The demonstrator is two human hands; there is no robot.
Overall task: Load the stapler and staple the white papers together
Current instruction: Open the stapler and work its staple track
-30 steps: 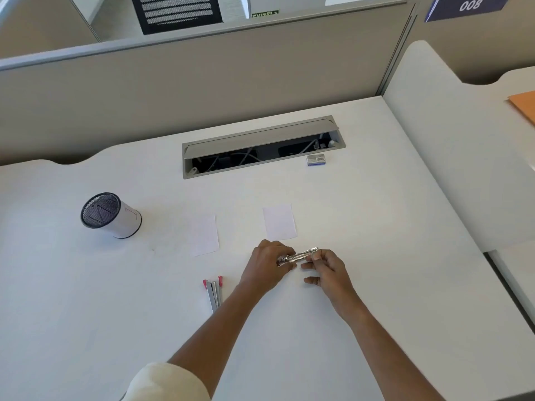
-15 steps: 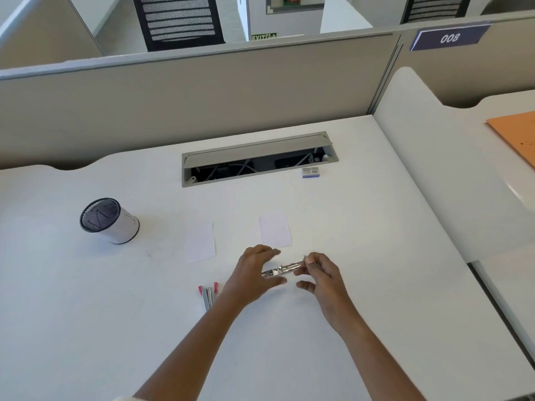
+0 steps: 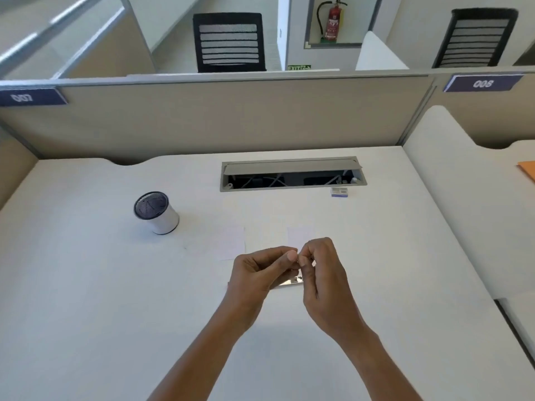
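Both hands are raised a little above the white desk (image 3: pixel 86 285), fingertips meeting. My left hand (image 3: pixel 257 273) and my right hand (image 3: pixel 324 270) are closed around a small metal stapler (image 3: pixel 289 282); only a shiny strip of it shows between them. Two small white papers lie flat just beyond the hands, one to the left (image 3: pixel 230 241) and one (image 3: pixel 299 234) partly hidden behind my right knuckles. A small staple box (image 3: pixel 339 191) sits farther back, near the cable tray.
A mesh pen cup (image 3: pixel 156 212) lies tipped at the left. An open grey cable tray (image 3: pixel 292 175) is set into the desk's back. A beige partition (image 3: pixel 202 117) closes the far side. An adjoining desk (image 3: pixel 469 212) with an orange folder (image 3: pixel 528 172) is at the right.
The head view has tilted up, showing chairs beyond the partition. Both hands have lifted the stapler off the desk and closed in over it; the pens by my left wrist are hidden now.
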